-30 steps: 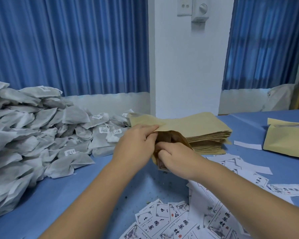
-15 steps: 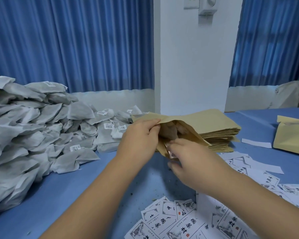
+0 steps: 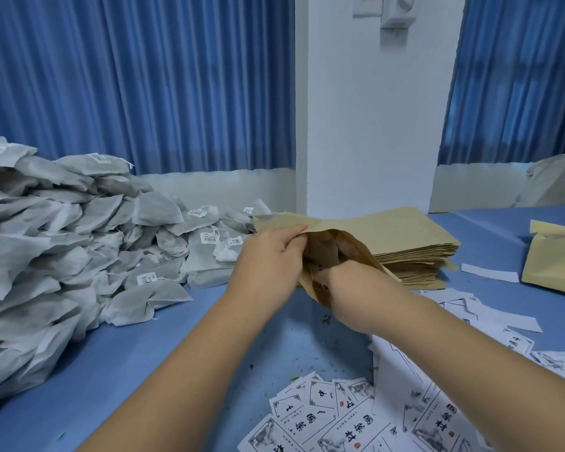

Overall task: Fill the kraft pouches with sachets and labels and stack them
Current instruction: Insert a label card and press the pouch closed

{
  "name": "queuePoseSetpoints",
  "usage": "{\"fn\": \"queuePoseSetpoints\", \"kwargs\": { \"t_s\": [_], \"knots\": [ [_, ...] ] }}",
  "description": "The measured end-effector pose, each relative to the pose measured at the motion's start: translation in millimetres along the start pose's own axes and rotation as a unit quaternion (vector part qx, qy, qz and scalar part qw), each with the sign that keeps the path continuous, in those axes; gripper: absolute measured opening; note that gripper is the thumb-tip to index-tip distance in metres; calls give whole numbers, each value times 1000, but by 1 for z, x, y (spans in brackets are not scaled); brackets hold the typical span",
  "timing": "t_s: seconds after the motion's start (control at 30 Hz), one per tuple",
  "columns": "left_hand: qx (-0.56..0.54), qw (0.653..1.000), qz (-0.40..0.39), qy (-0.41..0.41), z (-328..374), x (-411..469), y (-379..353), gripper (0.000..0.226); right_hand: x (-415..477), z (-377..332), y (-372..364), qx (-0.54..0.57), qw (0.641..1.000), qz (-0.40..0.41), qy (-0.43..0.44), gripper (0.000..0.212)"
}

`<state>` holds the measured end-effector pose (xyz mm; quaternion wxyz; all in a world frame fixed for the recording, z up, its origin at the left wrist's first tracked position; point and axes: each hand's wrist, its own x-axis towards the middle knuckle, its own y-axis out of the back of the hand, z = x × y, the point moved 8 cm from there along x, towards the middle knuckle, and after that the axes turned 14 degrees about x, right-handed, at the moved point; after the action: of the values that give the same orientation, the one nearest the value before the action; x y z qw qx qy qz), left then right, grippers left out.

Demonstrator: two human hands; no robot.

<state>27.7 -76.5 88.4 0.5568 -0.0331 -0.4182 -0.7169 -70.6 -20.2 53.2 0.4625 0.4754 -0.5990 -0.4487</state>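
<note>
Your left hand [image 3: 271, 256] pinches pouch [image 3: 327, 247] top lip, mouth opens toward you, frame centre. Right hand [image 3: 353, 287] sunk inside; fingers hidden, can't tell grip.

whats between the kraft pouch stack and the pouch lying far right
In the head view, one white paper slip lies on the blue table between the pouch stack and the far-right pouch.

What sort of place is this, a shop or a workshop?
Most likely a small hand-packing workroom: a heap of grey sachets, a stack of flat kraft pouches and loose printed labels crowd one blue table.
</note>
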Motion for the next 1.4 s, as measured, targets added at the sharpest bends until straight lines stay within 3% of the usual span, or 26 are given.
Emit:
{"fn": "queuePoseSetpoints", "kwargs": {
  "t_s": [0.23,0.33,0.53,0.63,0.77,0.9,1.0,1.2,1.4],
  "knots": [
    [-43,999,17,-5,4,0,4,29,24,-4,-3,34,999,-28,-32,21],
    [-42,999,27,-9,4,1,8,30,20,-8,-1,23,998,-46,-45,13],
    [-37,998,40,-25,6,1,14,28,-8,-27,23,-9,997,78,-21,21],
    [-45,998,36,-28,9,-1,11,28,-10,-24,16,-13,998,35,-54,31],
    [-73,996,34,-28,12,-3,9,28,-1,-17,7,-7,994,-56,-92,11],
    [-86,995,37,-37,16,-5,9,29,3,-11,10,-6,992,-68,-102,21],
    [-78,996,38,-33,13,-3,10,29,-5,-13,14,1,997,-20,-73,27],
    [-1,999,38,-27,10,-1,9,29,-53,-32,17,50,983,147,95,44],
    [18,998,39,-47,15,-5,13,31,-111,-16,24,72,919,331,201,42]
  ]
}}
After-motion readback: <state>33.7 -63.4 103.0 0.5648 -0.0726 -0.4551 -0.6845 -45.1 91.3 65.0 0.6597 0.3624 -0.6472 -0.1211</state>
